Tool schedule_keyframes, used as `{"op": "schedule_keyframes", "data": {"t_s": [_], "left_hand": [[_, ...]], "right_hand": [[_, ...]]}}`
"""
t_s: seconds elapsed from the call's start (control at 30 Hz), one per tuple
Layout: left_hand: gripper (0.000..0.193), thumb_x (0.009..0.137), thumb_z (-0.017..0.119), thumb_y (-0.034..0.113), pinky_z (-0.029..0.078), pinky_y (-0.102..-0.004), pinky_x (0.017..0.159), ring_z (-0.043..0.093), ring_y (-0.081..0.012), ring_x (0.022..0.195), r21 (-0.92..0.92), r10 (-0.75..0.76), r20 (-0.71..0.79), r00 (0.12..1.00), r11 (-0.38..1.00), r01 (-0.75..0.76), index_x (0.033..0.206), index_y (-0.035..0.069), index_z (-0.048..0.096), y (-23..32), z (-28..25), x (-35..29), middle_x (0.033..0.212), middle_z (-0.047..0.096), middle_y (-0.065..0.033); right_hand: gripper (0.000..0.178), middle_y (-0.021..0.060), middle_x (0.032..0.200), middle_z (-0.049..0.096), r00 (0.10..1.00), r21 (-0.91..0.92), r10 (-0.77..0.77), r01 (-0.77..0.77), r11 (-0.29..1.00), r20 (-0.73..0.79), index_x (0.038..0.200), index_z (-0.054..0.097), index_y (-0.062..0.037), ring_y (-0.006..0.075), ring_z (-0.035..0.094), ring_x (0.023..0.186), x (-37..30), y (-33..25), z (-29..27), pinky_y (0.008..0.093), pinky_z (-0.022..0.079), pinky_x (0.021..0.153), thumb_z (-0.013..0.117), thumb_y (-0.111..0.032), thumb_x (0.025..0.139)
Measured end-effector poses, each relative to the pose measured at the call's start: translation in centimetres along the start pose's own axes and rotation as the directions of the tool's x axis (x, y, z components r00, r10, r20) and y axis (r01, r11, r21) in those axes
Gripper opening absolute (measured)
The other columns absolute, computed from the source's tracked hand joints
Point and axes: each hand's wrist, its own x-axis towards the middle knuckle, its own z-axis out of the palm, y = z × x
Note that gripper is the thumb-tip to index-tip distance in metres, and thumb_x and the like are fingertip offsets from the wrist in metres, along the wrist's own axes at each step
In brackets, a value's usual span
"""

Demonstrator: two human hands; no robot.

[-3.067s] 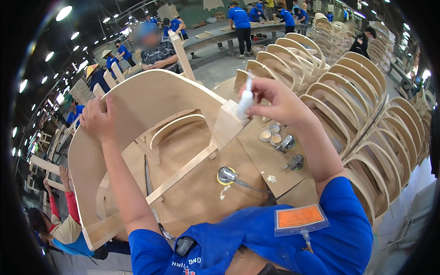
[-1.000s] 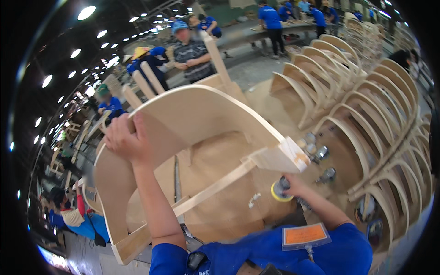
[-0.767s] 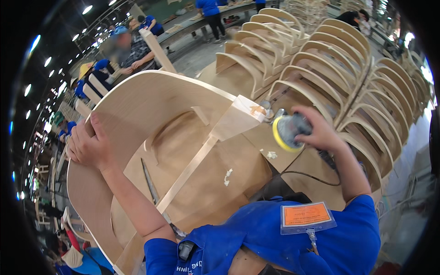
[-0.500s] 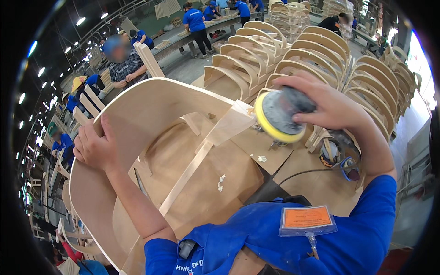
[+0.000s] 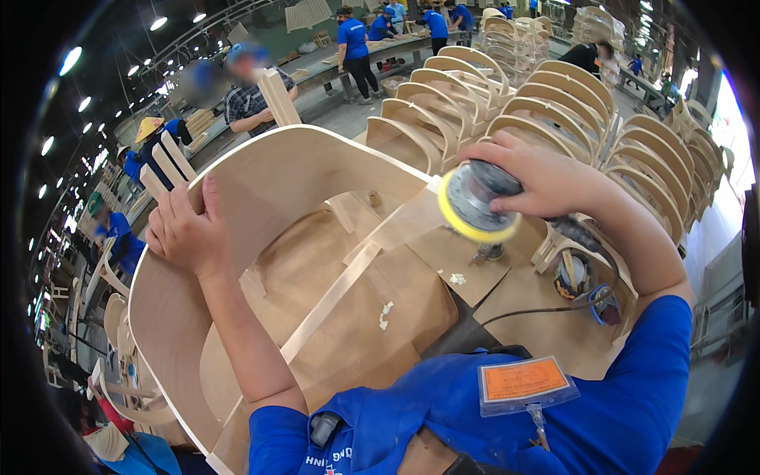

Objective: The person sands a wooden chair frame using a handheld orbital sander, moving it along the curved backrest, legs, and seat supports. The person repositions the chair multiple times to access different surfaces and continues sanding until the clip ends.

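A curved pale plywood chair frame (image 5: 273,170) sweeps round in front of me, with a straight wooden rail (image 5: 332,297) crossing its opening. My left hand (image 5: 188,233) is closed over the frame's upper left rim, thumb on the inner face and fingers hooked over the edge. In my right hand (image 5: 542,178) is a dusty grey orbital sander (image 5: 471,198) with a yellow-edged pad. I grasp it by its dark top. The pad is tilted against or very close to the frame's right end; its contact face is hidden.
Stacked curved chair frames (image 5: 554,111) stand beyond my right hand. A dark hose (image 5: 546,311) runs across the brown board (image 5: 396,317), near a round tool (image 5: 574,273) and wood scraps (image 5: 384,315). A person in plaid (image 5: 245,107) stands across from me; several people work farther back.
My right hand has brought the sander slightly left relative to the frame, and its pad now overlaps the frame's right end. My left hand keeps its hold on the rim.
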Motion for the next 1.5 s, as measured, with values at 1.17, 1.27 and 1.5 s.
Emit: {"op": "schedule_keyframes", "data": {"t_s": [1.17,1.27,1.5], "left_hand": [[0.042,0.081,0.058,0.059,0.036,-0.0338,0.078,0.055,-0.0168,0.080,-0.002,-0.063,0.029,0.998,0.998,0.064,0.083,0.019,0.068,-0.5,0.9,-0.3,0.080,0.060,0.0064],[0.042,0.080,0.058,0.058,0.036,-0.0350,0.079,0.056,-0.0179,0.081,-0.021,-0.075,0.055,0.996,0.997,0.076,0.083,0.018,0.068,-0.4,0.7,-0.4,0.081,0.061,0.0054],[0.040,0.080,0.061,0.055,0.037,-0.0349,0.080,0.057,-0.0184,0.084,-0.062,-0.114,0.069,0.991,0.991,0.119,0.083,0.016,0.067,-0.3,0.6,0.0,0.083,0.062,0.0023]], "right_hand": [[0.066,0.0185,0.119,0.047,0.999,0.056,0.023,-0.020,0.998,-0.044,0.135,0.037,-0.0216,0.0382,0.049,0.114,-3.7,1.2,1.0,0.0432,0.040,0.097,0.068,-0.019,0.077],[0.067,0.0191,0.117,0.048,0.996,-0.019,-0.003,0.001,1.000,-0.093,0.136,0.037,-0.0212,0.0382,0.051,0.111,-2.7,1.0,0.8,0.0429,0.041,0.095,0.069,-0.020,0.076],[0.066,0.0217,0.114,0.047,0.999,-0.042,-0.041,0.041,0.998,-0.009,0.135,0.038,-0.0207,0.0402,0.055,0.105,0.4,-0.5,0.5,0.0427,0.044,0.090,0.069,-0.023,0.077]]}}
